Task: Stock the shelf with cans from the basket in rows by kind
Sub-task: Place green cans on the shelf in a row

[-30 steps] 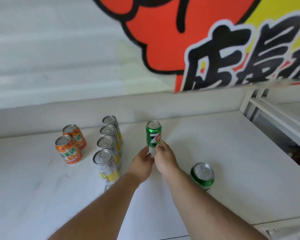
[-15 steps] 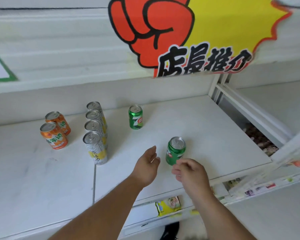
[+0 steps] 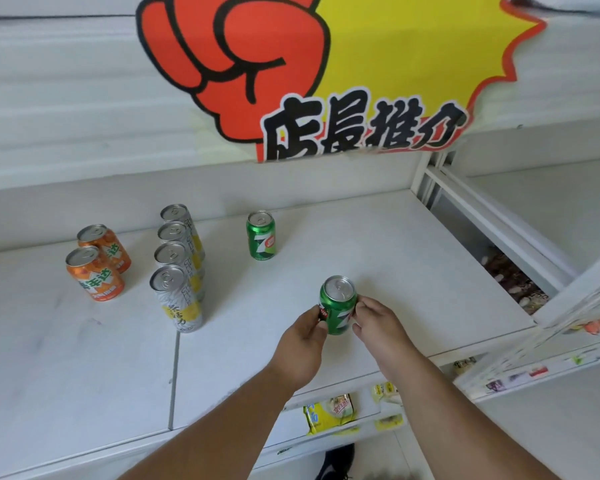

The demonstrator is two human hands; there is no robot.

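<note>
Broadly, the white metal shelf [image 3: 378,244] fills most of the view, with a large red-and-yellow paper promotional sign [image 3: 326,74] hanging above its back edge. On the shelf stand three groups by kind – a front-to-back row of four tall silver-and-yellow cans [image 3: 179,261], a pair of short orange cans [image 3: 97,265] to their left, and to their right a single green 7-Up can [image 3: 261,235] upright near the back.

A second green soda can [image 3: 338,305] stands upright towards the shelf's front edge, well forward and a little right of the first. Both hands are on it: the left hand [image 3: 300,344] has its fingers [image 3: 317,315] curled against the can's left side, the right hand [image 3: 378,327] presses fingertips to the right side, so the can is pinched between them. I cannot tell whether it rests on the shelf or is just lifted.

The step in hand looks like lining this can up behind-to-front with its green partner. To do it well, keep the can upright, slide or carry it back and left until it sits directly in front of the first green can – close but not knocking it – with the logo facing outward, matching the spacing of the silver row
</note>
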